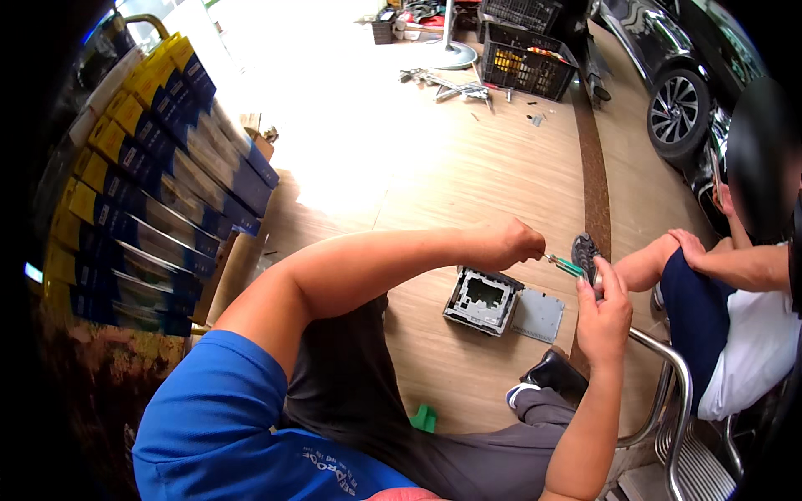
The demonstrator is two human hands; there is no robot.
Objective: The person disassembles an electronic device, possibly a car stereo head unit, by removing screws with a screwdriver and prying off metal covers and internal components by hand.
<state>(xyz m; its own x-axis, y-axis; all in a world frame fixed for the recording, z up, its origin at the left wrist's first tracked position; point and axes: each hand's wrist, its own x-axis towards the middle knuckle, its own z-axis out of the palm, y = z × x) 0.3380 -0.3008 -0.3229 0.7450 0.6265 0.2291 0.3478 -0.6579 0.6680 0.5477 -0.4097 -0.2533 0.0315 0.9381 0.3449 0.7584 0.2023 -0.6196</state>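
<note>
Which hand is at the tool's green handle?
The right hand, its fingertips at the green handle; the left hand is instead at the thin metal shaft.

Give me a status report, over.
Right grip holding tool; left grip at its thin end. Box on floor, plate beside it. Nothing visibly blocking.

Pale wood-grain flooring [493, 192] spreads across the room, crossed on the right by a dark brown speckled strip [593, 179], and strong light washes its upper left part almost to white. On the left stands a display rack hung with rows of blue-and-yellow packages [142, 192], while at the far end a round metal stand base [454, 57] sits beside stacked black plastic crates [532, 73]. A black car [639, 33] is parked at the upper right, and a tubular metal bench [706, 463] occupies the lower right.
</note>
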